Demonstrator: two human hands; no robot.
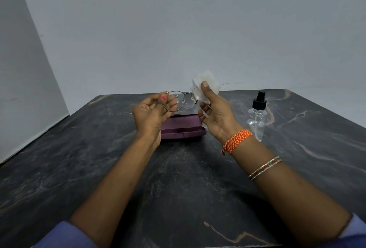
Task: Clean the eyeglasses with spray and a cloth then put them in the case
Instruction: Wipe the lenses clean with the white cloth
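Thin metal-framed eyeglasses [183, 97] are held up above the table between both hands. My left hand [152, 112] pinches the left lens rim, and droplets show on that lens. My right hand [214, 113] presses a white cloth [208, 82] around the right lens, thumb on top. One temple arm sticks out to the right past the cloth. A purple glasses case [183, 128] lies shut on the table just beneath and behind my hands. A clear spray bottle [257, 117] with a black pump top stands to the right of my right hand.
The dark marbled table [178, 178] stretches toward me, with its far edge just behind the case. A plain grey wall rises behind it and a lighter wall runs along the left. Orange thread bands and a bangle circle my right wrist.
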